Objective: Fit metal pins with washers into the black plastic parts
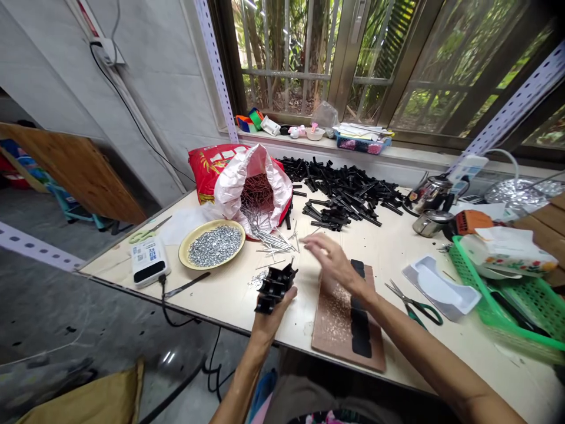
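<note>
My left hand (272, 312) is closed around a bundle of black plastic parts (275, 287), held upright just above the table's front edge. My right hand (331, 261) hovers palm down over the table, its fingers spread, pointing toward loose metal nails (274, 240) that spill from an open red and white bag (247, 179). Nothing is in the right hand. Under the right wrist lies a brown board (338, 321) with black strips and small shiny bits on it.
A yellow plate of small metal pieces (214, 244) sits left of the nails. A heap of black plastic parts (344, 188) lies at the back. Scissors (415, 306), a white tray (444, 288), a green basket (507, 294) and a kettle (430, 194) are at right. A power bank (149, 262) sits at left.
</note>
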`<state>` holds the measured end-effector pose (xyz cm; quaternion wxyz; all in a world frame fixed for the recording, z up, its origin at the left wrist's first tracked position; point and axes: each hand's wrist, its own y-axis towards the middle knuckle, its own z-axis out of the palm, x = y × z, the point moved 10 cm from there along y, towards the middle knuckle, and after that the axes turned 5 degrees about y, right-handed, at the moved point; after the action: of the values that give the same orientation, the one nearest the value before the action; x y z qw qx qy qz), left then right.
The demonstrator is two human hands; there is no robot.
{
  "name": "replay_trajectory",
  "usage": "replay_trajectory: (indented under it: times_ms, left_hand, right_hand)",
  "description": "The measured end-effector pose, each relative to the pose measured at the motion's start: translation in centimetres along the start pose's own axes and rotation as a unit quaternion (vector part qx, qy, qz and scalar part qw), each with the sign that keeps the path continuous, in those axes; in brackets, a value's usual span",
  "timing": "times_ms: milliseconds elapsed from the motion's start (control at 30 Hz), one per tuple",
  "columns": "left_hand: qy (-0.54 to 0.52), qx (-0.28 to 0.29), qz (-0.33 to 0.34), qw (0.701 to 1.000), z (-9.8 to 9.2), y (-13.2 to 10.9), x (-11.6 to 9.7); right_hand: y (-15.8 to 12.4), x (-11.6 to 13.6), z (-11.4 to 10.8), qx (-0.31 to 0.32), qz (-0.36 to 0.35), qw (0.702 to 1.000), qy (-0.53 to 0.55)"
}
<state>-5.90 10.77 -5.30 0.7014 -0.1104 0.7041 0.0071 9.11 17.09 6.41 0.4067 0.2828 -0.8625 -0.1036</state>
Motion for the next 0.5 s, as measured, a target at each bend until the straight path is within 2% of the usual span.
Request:
replay_trajectory:
  times_ms: [33,100,167,200,267,367,433,500]
  left_hand:
    - [0.018,-0.003,0.015,1.0,-0.2,-0.1,-1.0]
    - [0.05,-0.007,0.037,0.998,-0.2,-0.4,-2.6]
    - [0.07,-0.002,0.041,0.997,-0.1,-0.4,-3.6]
    - [0.076,0.001,0.039,0.996,0.1,-0.4,-3.8]
    - [0.073,0.014,0.033,0.997,0.4,-0.4,-4.0]
    - [0.031,0.066,0.011,0.997,1.2,-0.5,-3.7]
    - [0.017,0.059,0.004,0.998,0.8,-0.3,-3.5]
    - [0.041,0.019,0.009,0.999,-0.2,0.2,-3.3]
  right_hand:
    - [0.8,-2.3,-0.2,0.007,0.032,0.996,-0.084]
    - [2.4,-6.9,-0.1,0.047,0.083,0.958,-0.27]
    - [3.7,-10.2,0.9,0.097,0.086,0.925,-0.357]
    - [4.1,-11.1,1.5,0.117,0.072,0.92,-0.366]
    - [4.6,-12.0,2.9,0.148,0.031,0.918,-0.366]
    - [4.5,-11.9,4.0,0.174,-0.02,0.915,-0.364]
    - [4.2,-11.0,3.4,0.168,-0.035,0.917,-0.361]
    - [3.8,-9.5,1.9,0.145,-0.038,0.922,-0.358]
